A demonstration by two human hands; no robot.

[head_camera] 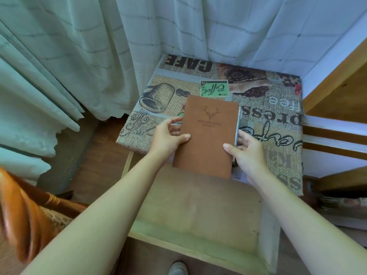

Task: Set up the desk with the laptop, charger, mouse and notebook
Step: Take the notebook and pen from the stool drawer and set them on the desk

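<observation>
Here, seen from the head camera looking down, two bare forearms reach forward and both hands hold a brown notebook (207, 135) between them.

The left hand (168, 135) grips the notebook's left edge: its thumb lies flat across the cover, pointing right, while the fingers curl round the edge and under the book, so only their upper joints show. The right hand (246, 147) grips the right edge in the same way, thumb pressed on the cover and pointing left, fingers curled behind the edge. Against those right fingers, along the book's right side, lies a slim silvery pen (238, 128); it seems to be held together with the book, though the view is too blurred there to be sure.

The notebook is closed, cover up, its long side running away from the viewer and tilted slightly to the right. The cover is plain matte brown, stamped with a stag's head with antlers and the words KEEP ON GOING beneath it.

The book sits over the near part of a small desk (278, 120) covered by a coffee-themed printed cloth showing a cup, beans and large lettering. Its near end overhangs an open wooden drawer (198, 215) pulled out toward the viewer. Pale checked curtains (79, 46) hang behind and to the left.
</observation>
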